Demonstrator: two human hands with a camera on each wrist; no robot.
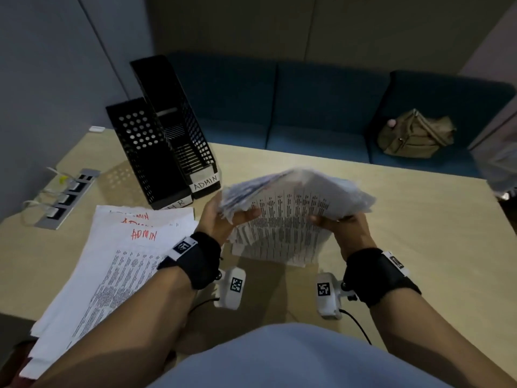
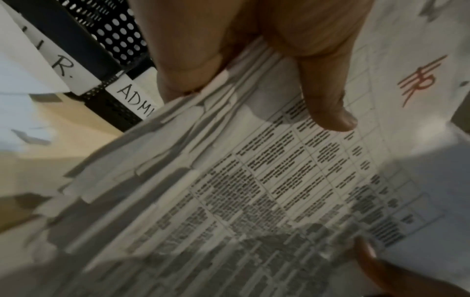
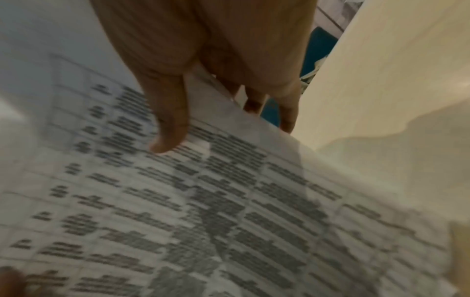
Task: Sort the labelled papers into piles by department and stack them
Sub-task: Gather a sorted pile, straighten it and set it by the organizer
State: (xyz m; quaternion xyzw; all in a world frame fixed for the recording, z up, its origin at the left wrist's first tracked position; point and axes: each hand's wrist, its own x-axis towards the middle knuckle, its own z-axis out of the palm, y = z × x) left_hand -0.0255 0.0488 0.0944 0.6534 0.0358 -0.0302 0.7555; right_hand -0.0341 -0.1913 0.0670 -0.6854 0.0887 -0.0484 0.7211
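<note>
I hold a thick, uneven stack of printed papers (image 1: 291, 214) above the table, tilted up at the far edge. My left hand (image 1: 223, 217) grips its left side, thumb on top (image 2: 328, 112), and my right hand (image 1: 338, 222) grips its right side, thumb on the top sheet (image 3: 167, 136). The top sheet carries a red "HR" mark (image 2: 419, 82). A fanned pile of sheets marked "ADMIN" in red (image 1: 117, 256) lies on the table at my left. Two black file holders stand behind it, one labelled "HR" (image 1: 151, 155), one labelled "ADMIN" (image 1: 193, 152).
The tan table (image 1: 419, 247) has a power socket strip (image 1: 67, 197) set in at the left with cables. A blue sofa (image 1: 307, 107) runs behind the table, with an olive bag (image 1: 416, 135) on it. The ADMIN pile overhangs the table's near left edge.
</note>
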